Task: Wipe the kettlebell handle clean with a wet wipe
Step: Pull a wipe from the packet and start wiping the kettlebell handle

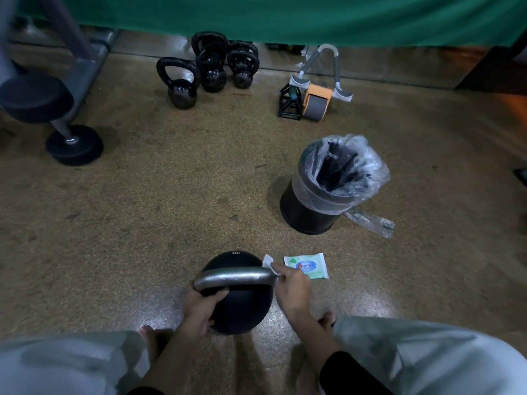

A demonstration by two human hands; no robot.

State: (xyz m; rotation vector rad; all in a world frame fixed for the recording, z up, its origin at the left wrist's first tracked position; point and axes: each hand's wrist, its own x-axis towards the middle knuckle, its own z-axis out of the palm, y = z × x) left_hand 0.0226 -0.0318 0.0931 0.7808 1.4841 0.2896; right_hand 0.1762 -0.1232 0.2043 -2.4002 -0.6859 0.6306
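Nearest are the person's two knees in pale trousers, with bare toes showing on the speckled floor [171,195] between them. Just beyond stands the black kettlebell [242,312], close in front of the person and slightly left of centre. Its grey metal handle [233,277] runs left to right across the top.

The left hand [204,306] has its fingers curled under the left end of the handle, gripping it. The right hand [292,289] pinches a white wet wipe [268,263] and holds it against the right end of the handle.

Just right of the kettlebell a pack of wipes [306,266] lies flat on the floor. Farther off to the right stands a black bin [310,209] with a clear plastic liner [359,166] bunched over its rim.

On the far left a black dumbbell [74,143] rests on one end. Along the far edge sit several small black kettlebells [182,86], and to their right an orange and grey ab roller [316,102], all below a green cloth [285,15].
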